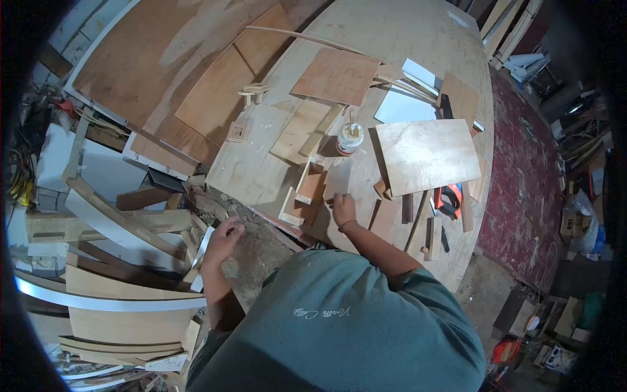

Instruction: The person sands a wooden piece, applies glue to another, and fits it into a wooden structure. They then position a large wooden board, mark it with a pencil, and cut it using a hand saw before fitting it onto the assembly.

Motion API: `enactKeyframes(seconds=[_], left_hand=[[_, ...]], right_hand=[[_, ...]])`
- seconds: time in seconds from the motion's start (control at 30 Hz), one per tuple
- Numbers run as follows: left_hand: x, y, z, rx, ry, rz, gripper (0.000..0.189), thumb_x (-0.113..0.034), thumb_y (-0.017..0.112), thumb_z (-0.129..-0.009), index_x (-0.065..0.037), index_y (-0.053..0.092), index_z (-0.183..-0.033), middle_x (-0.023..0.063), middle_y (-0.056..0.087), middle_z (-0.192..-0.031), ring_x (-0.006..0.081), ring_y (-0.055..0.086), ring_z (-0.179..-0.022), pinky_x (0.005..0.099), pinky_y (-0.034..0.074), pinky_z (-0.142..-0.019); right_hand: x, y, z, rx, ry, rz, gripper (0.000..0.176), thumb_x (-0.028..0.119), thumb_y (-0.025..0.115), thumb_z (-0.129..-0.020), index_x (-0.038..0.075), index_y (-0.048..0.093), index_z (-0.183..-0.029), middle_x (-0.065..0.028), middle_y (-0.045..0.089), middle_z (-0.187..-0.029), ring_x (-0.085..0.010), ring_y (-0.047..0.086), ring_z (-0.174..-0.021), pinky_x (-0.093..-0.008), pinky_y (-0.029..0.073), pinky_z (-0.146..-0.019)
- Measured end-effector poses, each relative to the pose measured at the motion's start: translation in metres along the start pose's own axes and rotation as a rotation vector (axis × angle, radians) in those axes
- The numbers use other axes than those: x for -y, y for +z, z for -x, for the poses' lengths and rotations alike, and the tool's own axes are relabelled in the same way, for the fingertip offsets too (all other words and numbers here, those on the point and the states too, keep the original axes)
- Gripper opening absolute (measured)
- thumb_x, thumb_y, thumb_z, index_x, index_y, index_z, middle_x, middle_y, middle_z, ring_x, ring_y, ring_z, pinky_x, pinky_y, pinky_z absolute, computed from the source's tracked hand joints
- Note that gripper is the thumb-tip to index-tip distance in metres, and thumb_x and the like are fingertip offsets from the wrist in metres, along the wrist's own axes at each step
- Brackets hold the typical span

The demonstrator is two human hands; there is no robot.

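My left hand (223,240) hangs in the air off the table's left edge, above the floor. Its fingers are loosely bent with a gap to the thumb, and nothing shows in them. My right hand (343,211) rests low over the tabletop with its fingers curled in; whatever they hold, if anything, is hidden. Just left of that hand lies a small open wooden box (315,186) with thin walls. Beyond the hand stands a clear jar (350,138) with pale contents. A light plywood panel (428,157) lies to the right on the table.
An orange-and-black handled tool (449,201) lies among wood strips at the right. A reddish plywood sheet (336,75) and white sheets (408,106) lie farther back on the worktable (418,36). Curved wooden pieces (124,225) crowd the left side. A small square wooden frame (238,132) sits near the edge.
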State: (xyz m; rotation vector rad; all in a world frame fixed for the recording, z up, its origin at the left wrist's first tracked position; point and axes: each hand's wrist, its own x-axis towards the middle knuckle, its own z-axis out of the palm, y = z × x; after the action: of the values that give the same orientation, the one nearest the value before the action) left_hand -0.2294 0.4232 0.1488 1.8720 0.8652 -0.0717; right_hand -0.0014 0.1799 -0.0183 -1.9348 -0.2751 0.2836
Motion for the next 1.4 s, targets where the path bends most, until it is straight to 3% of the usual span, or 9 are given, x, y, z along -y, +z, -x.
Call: enactKeyframes(seconds=[0.17, 0.27, 0.67, 0.77, 0.87, 1.07, 1.2, 1.27, 1.4], left_hand=[[0.001, -0.008, 0.003, -0.024, -0.049, -0.066, 0.052, -0.032, 0.062, -0.084, 0.000, 0.050, -0.123, 0.0134, 0.064, -0.101, 0.0197, 0.060, -0.095, 0.0303, 0.044, -0.084], [0.007, -0.010, 0.005, -0.035, -0.043, -0.072, 0.053, -0.035, 0.062, -0.083, -0.002, 0.051, -0.123, 0.0157, 0.063, -0.103, 0.0223, 0.059, -0.097, 0.0318, 0.044, -0.085], [0.031, -0.005, -0.003, -0.011, -0.094, -0.105, 0.052, -0.037, 0.062, -0.083, -0.004, 0.052, -0.122, 0.0190, 0.063, -0.102, 0.0270, 0.060, -0.095, 0.0341, 0.045, -0.083], [0.037, 0.001, -0.006, -0.001, -0.060, -0.124, 0.052, -0.037, 0.062, -0.083, -0.004, 0.052, -0.122, 0.0181, 0.063, -0.101, 0.0266, 0.060, -0.094, 0.0341, 0.045, -0.082], [0.019, 0.007, -0.002, 0.019, -0.054, -0.188, 0.050, -0.035, 0.061, -0.083, -0.004, 0.052, -0.122, 0.0178, 0.063, -0.101, 0.0257, 0.060, -0.094, 0.0336, 0.045, -0.082], [0.016, 0.018, -0.010, 0.049, -0.032, -0.099, 0.050, -0.031, 0.061, -0.084, -0.001, 0.050, -0.123, 0.0161, 0.063, -0.102, 0.0223, 0.060, -0.092, 0.0313, 0.044, -0.083], [0.042, 0.038, -0.031, 0.102, -0.002, 0.014, 0.051, -0.030, 0.061, -0.084, 0.001, 0.049, -0.123, 0.0142, 0.063, -0.102, 0.0207, 0.060, -0.093, 0.0301, 0.044, -0.083], [0.057, 0.054, -0.041, 0.135, -0.012, -0.035, 0.048, -0.029, 0.061, -0.085, 0.001, 0.050, -0.121, 0.0130, 0.063, -0.102, 0.0190, 0.059, -0.092, 0.0294, 0.045, -0.082], [0.044, 0.095, -0.036, 0.154, -0.113, -0.205, 0.044, -0.023, 0.062, -0.084, 0.003, 0.051, -0.118, 0.0057, 0.062, -0.092, 0.0147, 0.057, -0.078, 0.0294, 0.045, -0.072]], right_hand=[[0.055, 0.013, 0.018, 0.240, 0.109, 0.263, 0.066, 0.020, 0.050, -0.082, 0.002, 0.023, -0.139, -0.0270, 0.062, -0.081, -0.0421, 0.061, -0.075, -0.0436, 0.048, -0.070], [0.057, 0.015, 0.014, 0.362, 0.114, 0.302, 0.090, 0.023, 0.057, -0.077, 0.000, -0.001, -0.142, -0.0301, 0.058, -0.102, -0.0419, 0.058, -0.093, -0.0428, 0.046, -0.080], [0.049, 0.013, 0.014, 0.047, -0.214, 0.118, 0.091, 0.036, 0.069, -0.073, 0.000, 0.018, -0.140, -0.0266, 0.044, -0.126, -0.0358, 0.048, -0.114, -0.0375, 0.042, -0.092], [0.072, 0.007, 0.005, 0.085, 0.045, 0.005, 0.091, 0.042, 0.071, -0.071, 0.000, 0.025, -0.138, -0.0236, 0.036, -0.132, -0.0337, 0.041, -0.121, -0.0363, 0.039, -0.097], [0.073, 0.004, -0.016, 0.139, 0.293, 0.029, 0.058, 0.030, 0.069, -0.074, 0.000, 0.046, -0.118, -0.0166, 0.059, -0.096, -0.0273, 0.059, -0.091, -0.0339, 0.047, -0.078], [0.004, -0.050, -0.020, -0.222, 0.180, 0.228, 0.039, 0.021, 0.062, -0.074, -0.003, 0.052, -0.103, -0.0164, 0.062, -0.080, -0.0297, 0.061, -0.076, -0.0381, 0.049, -0.070], [-0.046, -0.121, -0.026, -0.372, 0.282, -0.560, 0.029, 0.011, 0.056, -0.081, 0.000, 0.050, -0.108, -0.0104, 0.060, -0.090, -0.0210, 0.059, -0.079, -0.0318, 0.049, -0.067], [-0.015, -0.156, -0.009, -0.345, 0.236, -0.896, 0.064, 0.023, 0.060, -0.086, 0.001, 0.027, -0.136, -0.0162, 0.051, -0.113, -0.0248, 0.053, -0.103, -0.0337, 0.046, -0.083], [-0.079, -0.163, 0.017, -0.458, 0.275, 0.242, 0.090, 0.034, 0.077, -0.065, 0.000, 0.031, -0.134, -0.0228, 0.040, -0.128, -0.0396, 0.041, -0.117, -0.0442, 0.034, -0.100]])
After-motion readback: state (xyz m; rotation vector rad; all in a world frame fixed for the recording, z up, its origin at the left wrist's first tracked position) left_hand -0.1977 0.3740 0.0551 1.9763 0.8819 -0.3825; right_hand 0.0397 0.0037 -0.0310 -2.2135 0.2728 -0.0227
